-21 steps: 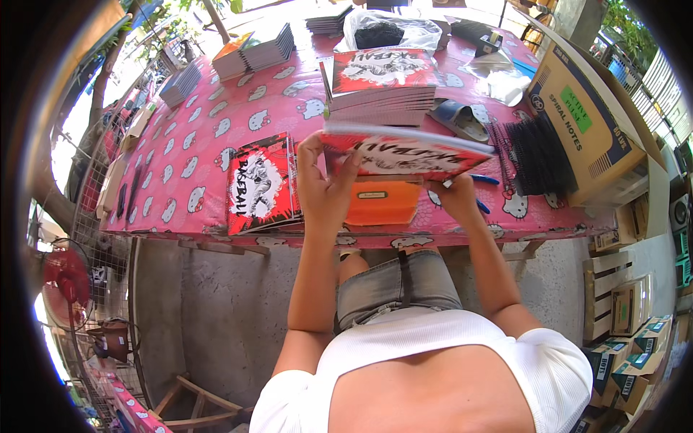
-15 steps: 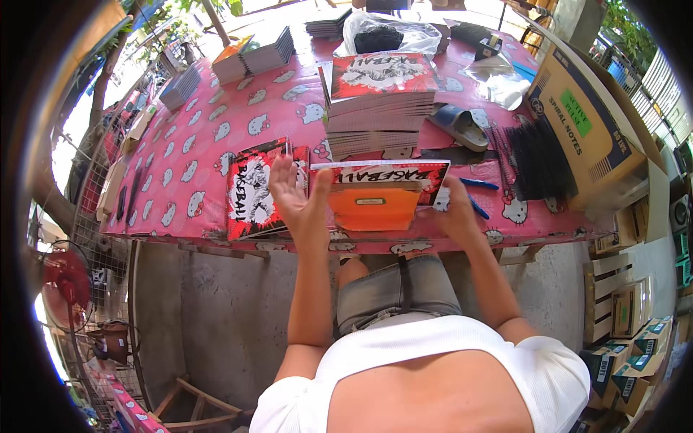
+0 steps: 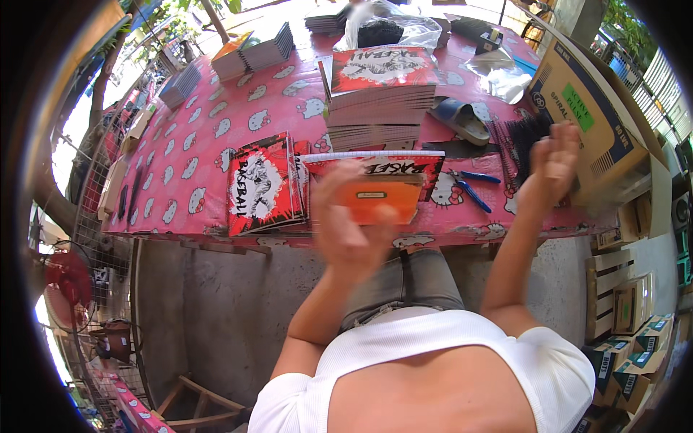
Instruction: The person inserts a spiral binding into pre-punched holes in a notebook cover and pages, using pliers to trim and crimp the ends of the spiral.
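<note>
My left hand (image 3: 350, 220), smeared by motion, is held open with thumb and fingers apart. It stands before an orange block with a small label plate (image 3: 375, 196) at the table's front edge. A red, black and white notebook (image 3: 432, 173) stands tilted behind that block, its page edge up. My right hand (image 3: 552, 162) is raised at the right, fingers upward and nothing visible in it, over a bundle of black spiral binding coils (image 3: 512, 148). Blue-handled pliers (image 3: 473, 191) lie between the notebook and the coils. More red notebooks (image 3: 258, 186) lie to the left.
A tall stack of notebooks (image 3: 379, 94) rises mid-table, beside a blue-grey slipper (image 3: 462, 121). At the right stands a large open cardboard box (image 3: 588, 119). Further notebook stacks (image 3: 263, 52) and a clear plastic bag (image 3: 419, 32) are at the far side of the pink patterned table (image 3: 180, 209).
My right hand has left the notebook's right side and moved right and up to the coils. The left hand has swung right, in front of the orange block. The notebook has shifted slightly left.
</note>
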Tool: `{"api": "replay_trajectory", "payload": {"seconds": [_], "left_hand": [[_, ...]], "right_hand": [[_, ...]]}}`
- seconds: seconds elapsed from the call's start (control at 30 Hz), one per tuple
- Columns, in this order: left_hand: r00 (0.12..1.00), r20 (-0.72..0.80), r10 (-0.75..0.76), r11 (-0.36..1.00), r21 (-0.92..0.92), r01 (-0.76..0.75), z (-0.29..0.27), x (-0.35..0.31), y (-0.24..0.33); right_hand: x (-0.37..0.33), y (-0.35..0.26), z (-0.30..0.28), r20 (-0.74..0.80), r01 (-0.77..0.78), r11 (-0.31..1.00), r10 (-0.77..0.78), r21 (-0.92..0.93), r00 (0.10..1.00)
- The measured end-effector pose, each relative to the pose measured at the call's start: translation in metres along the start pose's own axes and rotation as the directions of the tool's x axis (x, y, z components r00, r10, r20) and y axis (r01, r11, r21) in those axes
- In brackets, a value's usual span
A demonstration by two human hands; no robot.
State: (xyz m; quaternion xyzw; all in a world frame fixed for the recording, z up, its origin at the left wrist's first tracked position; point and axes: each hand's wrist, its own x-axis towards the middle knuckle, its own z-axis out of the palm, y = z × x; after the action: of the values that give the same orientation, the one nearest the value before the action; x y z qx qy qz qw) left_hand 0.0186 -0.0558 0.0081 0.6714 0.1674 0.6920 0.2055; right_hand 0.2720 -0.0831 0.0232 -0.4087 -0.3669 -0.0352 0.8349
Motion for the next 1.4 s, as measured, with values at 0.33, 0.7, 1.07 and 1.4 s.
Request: {"api": "replay_trajectory", "payload": {"seconds": [0.33,0.7,1.07,1.4], "left_hand": [[0.236,0.915,0.327,0.443,-0.369,0.817,0.127,-0.076,0.066],[0.413,0.732,0.542,0.327,-0.637,0.698,0.128,-0.054,0.057],[0.364,0.748,0.555,0.391,-0.621,0.679,0.123,-0.071,0.032],[0.263,0.813,0.52,0.551,-0.554,0.624,0.105,-0.076,0.02]], "right_hand": [[-0.053,0.134,0.039,-0.213,-0.114,0.986,0.086,-0.12,0.973],[-0.087,0.137,0.048,0.146,0.023,0.894,0.047,-0.448,0.988],[-0.085,0.137,0.041,0.131,0.013,0.896,0.05,-0.444,0.99],[-0.092,0.134,0.043,0.149,-0.016,0.903,0.088,-0.43,0.985]]}}
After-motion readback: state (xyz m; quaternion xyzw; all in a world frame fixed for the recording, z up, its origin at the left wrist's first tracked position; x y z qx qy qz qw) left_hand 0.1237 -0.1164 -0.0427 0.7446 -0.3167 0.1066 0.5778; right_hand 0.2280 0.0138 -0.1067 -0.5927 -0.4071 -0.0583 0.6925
